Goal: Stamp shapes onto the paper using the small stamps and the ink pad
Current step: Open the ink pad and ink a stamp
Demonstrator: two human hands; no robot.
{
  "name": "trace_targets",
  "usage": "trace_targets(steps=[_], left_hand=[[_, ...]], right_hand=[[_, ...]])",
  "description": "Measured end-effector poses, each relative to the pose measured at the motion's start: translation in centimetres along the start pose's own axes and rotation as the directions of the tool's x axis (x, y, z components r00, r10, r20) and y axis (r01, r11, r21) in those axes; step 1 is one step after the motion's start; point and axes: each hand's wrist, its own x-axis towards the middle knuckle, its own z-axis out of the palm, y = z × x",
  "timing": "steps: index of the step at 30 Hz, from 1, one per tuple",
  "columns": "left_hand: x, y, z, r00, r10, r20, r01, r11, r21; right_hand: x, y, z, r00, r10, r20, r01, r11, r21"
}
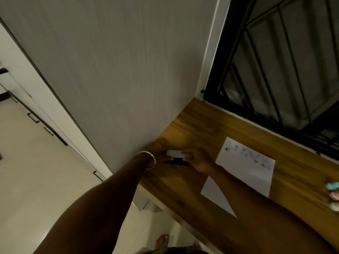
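Observation:
A white sheet of paper (245, 171) lies on the wooden table (201, 125), with several blue stamped shapes across its upper half. Left of it, near the wall, both hands hold the ink pad (176, 158): its pale lid is raised over a dark base. My left hand (157, 149), with a silver bangle on the wrist, grips the left side. My right hand (200, 160) grips the right side. Small pastel stamps (333, 191) sit at the right edge of the view, blurred.
A grey wall panel (110, 79) rises right beside the table's left end. A black metal window grille (275, 70) runs along the table's far edge. Below the near edge I see pale floor (36, 180), cabinet drawers and my bare feet.

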Motion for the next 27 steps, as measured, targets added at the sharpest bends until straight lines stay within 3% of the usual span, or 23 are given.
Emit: trace_targets(steps=[6,19,21,24,27], left_hand=[[0.0,0.7,0.4,0.969,-0.207,-0.133,0.154,0.932,-0.329],[-0.7,0.9,1.4,0.945,-0.231,-0.231,0.067,0.83,-0.554],[-0.7,0.7,1.6,0.944,-0.219,-0.245,0.075,0.87,-0.487],[-0.9,0.2,1.5,0.972,-0.113,-0.205,0.059,0.966,-0.252],[-1.1,-0.2,1.2,0.992,-0.011,-0.125,-0.015,0.978,-0.209]], right_hand=[[0.1,-1.2,0.2,0.987,0.052,-0.151,-0.056,0.998,-0.023],[1.3,-1.4,1.6,0.922,0.227,-0.313,-0.188,0.971,0.149],[1.4,-1.6,1.6,0.92,0.239,-0.311,-0.192,0.966,0.174],[1.3,-1.6,1.7,0.924,0.239,-0.297,-0.194,0.965,0.175],[1.2,-1.3,1.8,0.925,0.259,-0.278,-0.205,0.956,0.208]])
